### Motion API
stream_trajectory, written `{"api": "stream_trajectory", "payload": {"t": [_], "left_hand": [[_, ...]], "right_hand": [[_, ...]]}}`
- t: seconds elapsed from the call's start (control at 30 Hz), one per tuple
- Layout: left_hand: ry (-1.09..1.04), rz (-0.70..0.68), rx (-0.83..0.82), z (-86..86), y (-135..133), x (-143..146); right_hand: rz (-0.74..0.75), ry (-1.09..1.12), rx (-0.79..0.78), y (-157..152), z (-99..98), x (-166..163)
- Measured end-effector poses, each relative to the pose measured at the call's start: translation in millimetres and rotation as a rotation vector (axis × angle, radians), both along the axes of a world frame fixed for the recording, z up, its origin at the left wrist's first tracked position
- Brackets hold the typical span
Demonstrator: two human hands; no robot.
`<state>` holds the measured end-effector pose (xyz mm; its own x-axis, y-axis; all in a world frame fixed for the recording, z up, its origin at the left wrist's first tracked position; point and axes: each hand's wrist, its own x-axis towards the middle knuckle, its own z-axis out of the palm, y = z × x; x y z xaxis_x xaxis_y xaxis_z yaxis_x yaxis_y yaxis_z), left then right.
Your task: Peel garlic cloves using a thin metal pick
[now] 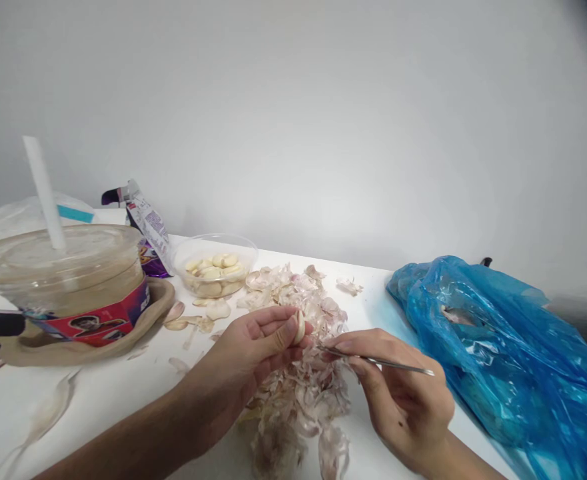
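Note:
Between thumb and fingers, my left hand (266, 343) pinches a pale garlic clove (300, 328). Close on its right, my right hand (398, 387) grips a thin metal tool (398, 365) like a slim tweezer or pick; its tip points toward the clove, and I cannot tell whether they touch. Under and behind both hands spreads a heap of papery garlic skins (318, 393). Beyond the left hand stands a clear plastic bowl (250, 257) with several peeled garlic cloves (213, 273) in it. A few loose cloves and skins (218, 309) lie in front of the bowl.
A lidded drink cup (88, 287) with a white straw (43, 193) sits in a cardboard holder (160, 300) at left. Behind it is an opened snack packet (150, 233). A blue plastic bag (498, 347) covers the right side. A plain wall (323, 120) rises behind the white table (123, 413).

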<state>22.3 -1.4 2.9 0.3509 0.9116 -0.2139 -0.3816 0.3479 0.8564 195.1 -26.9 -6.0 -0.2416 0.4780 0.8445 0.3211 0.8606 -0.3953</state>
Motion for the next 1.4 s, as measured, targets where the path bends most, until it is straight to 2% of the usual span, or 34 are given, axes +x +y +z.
{"api": "stream_trajectory", "payload": {"t": [0.3,0.8,1.17,1.4], "left_hand": [[0.04,-0.092,0.027,-1.3,-1.7,-0.1],[0.166,-0.052,0.114,2.5,-2.4,0.5],[0.12,-0.122,0.115,6.4,-4.8,0.6],[0.132,-0.089,0.125,7.4,-4.5,2.6]], "right_hand": [[-0.094,0.027,0.035,3.5,-6.6,0.0],[-0.239,-0.026,0.02,8.4,-7.1,-0.4],[-0.2,-0.204,-0.004,8.1,-9.2,-1.0],[-0.184,-0.256,-0.026,8.5,-6.9,-2.7]]}}
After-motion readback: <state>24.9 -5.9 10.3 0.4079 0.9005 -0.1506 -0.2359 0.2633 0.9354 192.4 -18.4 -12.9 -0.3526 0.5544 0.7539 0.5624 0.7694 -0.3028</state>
